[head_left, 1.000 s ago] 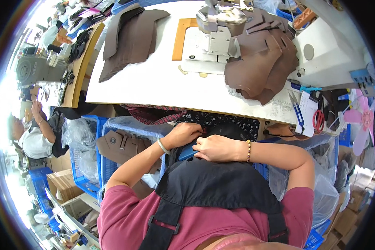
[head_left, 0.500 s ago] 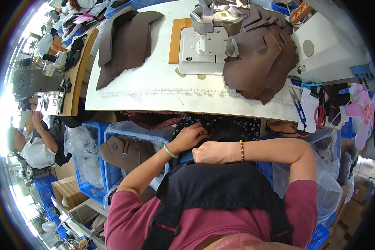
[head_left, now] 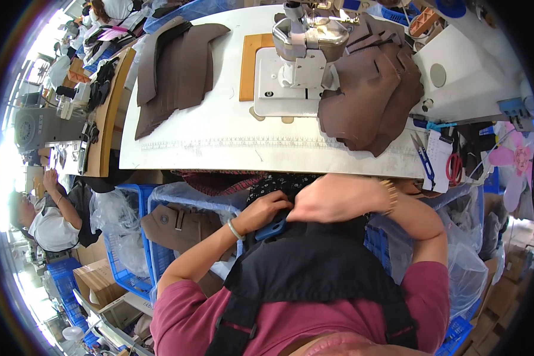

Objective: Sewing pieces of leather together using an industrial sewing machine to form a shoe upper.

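Observation:
In my lap, my left hand (head_left: 264,211) is closed, its fingers curled against the dark cloth. Beside its fingertips, a blue flat thing (head_left: 271,229) sticks out at the top of my black apron (head_left: 314,261); its kind is unclear. My right hand (head_left: 335,199) is also closed, held higher and to the right of the left one, somewhat blurred. Its thumb and finger come together close to the blue thing. Whatever either hand pinches is hidden or too small to make out.
A white table carries a sewing machine (head_left: 302,71), brown cut pieces on the left (head_left: 181,71) and a brown pile (head_left: 368,89) on the right. Blue snips (head_left: 423,160) and red-handled scissors (head_left: 454,168) lie at its right edge. Blue crates (head_left: 137,237) flank me. Another person sits left.
My right hand has risen from my lap and swung forward, clear of the apron front. My left hand stays low, shifted slightly. More of the blue thing shows.

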